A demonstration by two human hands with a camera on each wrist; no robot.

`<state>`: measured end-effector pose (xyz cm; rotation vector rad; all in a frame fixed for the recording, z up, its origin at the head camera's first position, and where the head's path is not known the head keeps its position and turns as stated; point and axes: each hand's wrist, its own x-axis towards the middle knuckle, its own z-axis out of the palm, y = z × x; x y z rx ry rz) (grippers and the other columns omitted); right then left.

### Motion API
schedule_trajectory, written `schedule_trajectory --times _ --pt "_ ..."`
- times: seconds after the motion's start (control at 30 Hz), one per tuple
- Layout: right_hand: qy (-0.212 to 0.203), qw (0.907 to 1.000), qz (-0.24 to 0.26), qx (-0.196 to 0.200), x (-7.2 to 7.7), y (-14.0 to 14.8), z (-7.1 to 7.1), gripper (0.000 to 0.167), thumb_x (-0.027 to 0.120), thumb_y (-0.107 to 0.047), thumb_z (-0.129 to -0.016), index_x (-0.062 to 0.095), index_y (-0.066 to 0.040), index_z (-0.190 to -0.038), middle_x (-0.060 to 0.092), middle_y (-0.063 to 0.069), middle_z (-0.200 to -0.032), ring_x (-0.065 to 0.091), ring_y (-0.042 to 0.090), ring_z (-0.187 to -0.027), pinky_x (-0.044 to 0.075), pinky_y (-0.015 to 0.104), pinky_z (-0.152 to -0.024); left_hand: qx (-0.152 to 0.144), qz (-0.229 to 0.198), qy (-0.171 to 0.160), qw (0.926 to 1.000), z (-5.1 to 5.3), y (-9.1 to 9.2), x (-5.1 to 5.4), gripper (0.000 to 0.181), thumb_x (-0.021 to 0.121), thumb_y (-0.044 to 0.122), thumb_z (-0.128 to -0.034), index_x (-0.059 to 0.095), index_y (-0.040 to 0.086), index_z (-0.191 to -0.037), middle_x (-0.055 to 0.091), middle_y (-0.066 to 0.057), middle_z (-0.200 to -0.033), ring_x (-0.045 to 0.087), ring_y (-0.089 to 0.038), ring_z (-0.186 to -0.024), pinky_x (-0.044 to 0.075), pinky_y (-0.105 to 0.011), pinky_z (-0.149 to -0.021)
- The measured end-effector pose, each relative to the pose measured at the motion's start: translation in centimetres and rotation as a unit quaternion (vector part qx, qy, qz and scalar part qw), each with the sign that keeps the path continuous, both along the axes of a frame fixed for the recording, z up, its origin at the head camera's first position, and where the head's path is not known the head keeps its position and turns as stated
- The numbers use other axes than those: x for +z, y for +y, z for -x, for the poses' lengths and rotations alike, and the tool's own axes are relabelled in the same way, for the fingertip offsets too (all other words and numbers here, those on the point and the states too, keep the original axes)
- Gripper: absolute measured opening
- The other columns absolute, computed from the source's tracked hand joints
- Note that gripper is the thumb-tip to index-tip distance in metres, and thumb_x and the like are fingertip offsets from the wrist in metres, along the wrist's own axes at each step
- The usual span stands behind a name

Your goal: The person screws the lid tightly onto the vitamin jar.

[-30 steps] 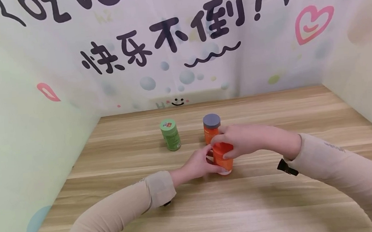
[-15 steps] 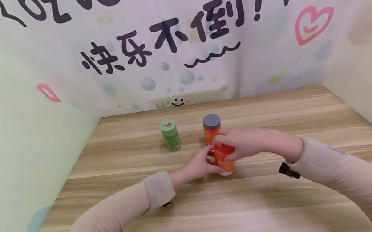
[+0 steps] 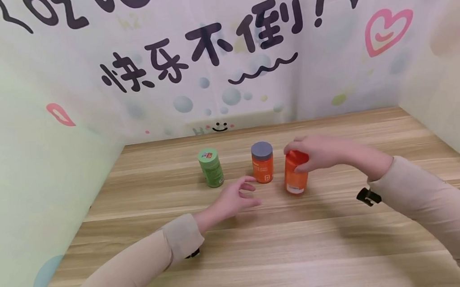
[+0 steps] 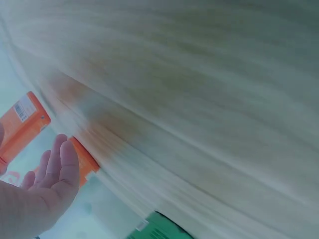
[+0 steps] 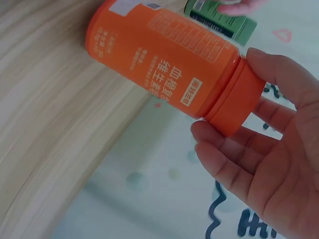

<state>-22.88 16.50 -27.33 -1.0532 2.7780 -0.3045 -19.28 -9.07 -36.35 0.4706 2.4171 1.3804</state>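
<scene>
My right hand grips an orange bottle by its orange cap, fingers and thumb curled round the cap. The bottle is nearly upright; whether its base touches the table I cannot tell. My left hand holds nothing, its fingers loosely bent, just in front of a second orange bottle with a grey-blue lid. In the left wrist view, the left hand partly hides that second bottle. A green jar with a light green lid stands farther left.
The wooden table reaches back to a white printed cloth with large dark characters. Pale side panels border it left and right. The two standing containers are apart from each other, toward the back.
My right hand has carried the orange bottle right and back, away from my left hand. The left hand has let go of it and drawn slightly left. The second orange bottle now shows fully.
</scene>
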Motion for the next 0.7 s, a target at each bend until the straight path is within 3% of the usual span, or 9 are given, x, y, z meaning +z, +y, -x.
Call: schedule_trajectory --times 0.3,0.7 --pt "0.012 0.9992 0.0 -0.039 -0.1 3.2 1.9 0.041 0.068 -0.018 -0.078 0.056 -0.007 -0.116 0.059 0.008 -0.104 0.055 0.021 -0.086 0.049 0.034 -0.069 0.046 0.009 0.017 0.9987 0.2 -2.9 0.2 0.047 0.066 0.004 -0.0806 0.05 0.0 -0.124 0.061 -0.017 -0.11 0.06 -0.031 -0.096 0.05 -0.037 -0.083" --pt "-0.003 0.9975 -0.006 -0.07 -0.3 5.5 3.2 0.042 0.067 -0.018 -0.08 0.054 -0.006 -0.118 0.058 0.013 -0.108 0.054 0.026 -0.09 0.049 0.038 -0.071 0.074 0.028 0.01 0.9968 0.2 -6.9 -0.1 0.045 0.061 0.008 -0.0846 0.047 0.0 -0.127 0.058 -0.019 -0.115 0.057 -0.033 -0.103 0.049 -0.039 -0.084"
